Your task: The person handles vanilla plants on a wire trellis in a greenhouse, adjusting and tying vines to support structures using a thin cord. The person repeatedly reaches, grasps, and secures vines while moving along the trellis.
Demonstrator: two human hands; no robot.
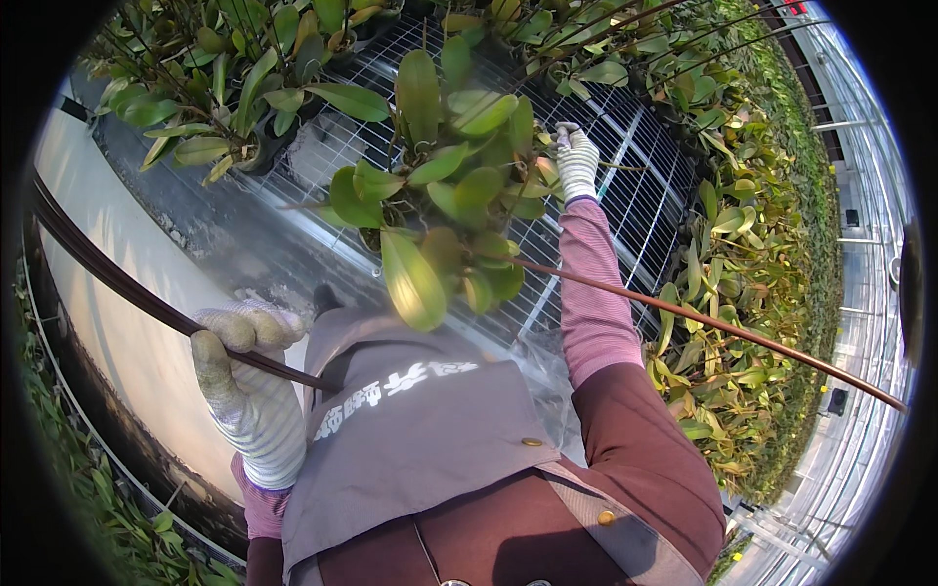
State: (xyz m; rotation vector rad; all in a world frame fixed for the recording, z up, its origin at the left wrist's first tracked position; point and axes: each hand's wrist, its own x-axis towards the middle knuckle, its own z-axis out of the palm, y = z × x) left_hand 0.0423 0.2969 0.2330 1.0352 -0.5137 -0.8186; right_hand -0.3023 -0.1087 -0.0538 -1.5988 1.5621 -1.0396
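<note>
My left hand (253, 381), in a striped knit glove with soiled fingers, grips a bundle of thin dark brown rods (121, 275). The bundle runs from the left rim of the view down to my grey apron (432, 432). My right hand (575, 162), gloved the same way, reaches out to the far side of a cluster of broad-leaved potted orchids (447, 190). Its fingers are curled by the leaves, and what lies inside them is hidden. A single reddish-brown rod (703, 319) slants from the cluster across the view, in front of my right forearm.
Beneath the plants is a wire-mesh bench (645, 183) with a metal edge. More potted orchids (264, 110) stand at the upper left, and dense rows (740, 293) fill the right. A pale walkway (139, 212) lies left. Thin rods (608, 33) cross the upper right.
</note>
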